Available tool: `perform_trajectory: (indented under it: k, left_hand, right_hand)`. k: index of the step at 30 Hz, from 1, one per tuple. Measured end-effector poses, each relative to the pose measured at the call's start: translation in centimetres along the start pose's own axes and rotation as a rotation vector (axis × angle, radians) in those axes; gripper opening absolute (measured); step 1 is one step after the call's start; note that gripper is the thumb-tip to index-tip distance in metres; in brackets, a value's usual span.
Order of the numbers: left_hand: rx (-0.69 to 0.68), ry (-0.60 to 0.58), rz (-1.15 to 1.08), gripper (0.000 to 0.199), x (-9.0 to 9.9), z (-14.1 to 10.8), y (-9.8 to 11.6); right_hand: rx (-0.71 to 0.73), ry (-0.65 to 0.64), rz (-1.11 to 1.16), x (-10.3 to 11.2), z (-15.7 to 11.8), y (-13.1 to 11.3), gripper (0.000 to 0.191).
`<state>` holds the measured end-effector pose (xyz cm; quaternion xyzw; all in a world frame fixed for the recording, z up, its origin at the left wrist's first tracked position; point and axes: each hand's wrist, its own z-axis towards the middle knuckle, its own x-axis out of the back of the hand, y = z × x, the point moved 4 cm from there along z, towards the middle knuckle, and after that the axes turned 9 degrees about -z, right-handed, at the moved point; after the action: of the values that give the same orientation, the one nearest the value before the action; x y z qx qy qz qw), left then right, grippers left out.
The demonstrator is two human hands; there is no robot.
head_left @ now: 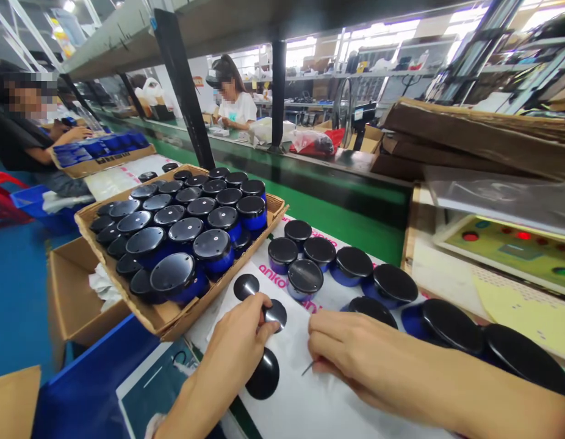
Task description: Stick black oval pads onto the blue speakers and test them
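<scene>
My left hand [237, 335] grips a small glossy black round disc [277, 314] at its edge, over the white sheet [294, 402]. Another black disc [246, 286] lies just beyond those fingers, and a third disc [264, 377] is nearer to me. To the right, my right hand [349, 347] is closed, and a thin dark metal tip [307, 368] sticks out below its fingers; the rest of that slim thing is hidden in the hand. Beyond this hand stand several blue cups with black tops [305, 277], in loose rows.
A cardboard tray [227, 277] full of black-topped blue cups stands at the left. Behind runs a green conveyor belt [305, 201] beneath a shelf with black posts [184, 91]. A control box [515, 247] sits at right. Two people work farther off.
</scene>
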<state>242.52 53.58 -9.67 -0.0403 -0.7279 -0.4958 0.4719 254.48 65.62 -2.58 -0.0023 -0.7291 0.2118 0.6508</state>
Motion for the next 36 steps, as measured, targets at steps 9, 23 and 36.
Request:
perform_trajectory:
  k: [9,23,36]
  left_hand:
    - [-0.186,0.202,-0.143,0.054,-1.9,3.6,3.9]
    - [-0.35,0.092,-0.276,0.048,-3.3,2.7,3.9]
    - [-0.315,0.069,-0.264,0.047,-3.2,2.7,3.9]
  right_hand:
    - [-0.661,0.327,0.724,3.3,-0.4,7.9,0.044]
    - [-0.746,0.217,0.734,-0.4,-1.1,9.3,0.038]
    - [-0.761,0.23,0.461,-0.4,-0.9,8.8,0.028]
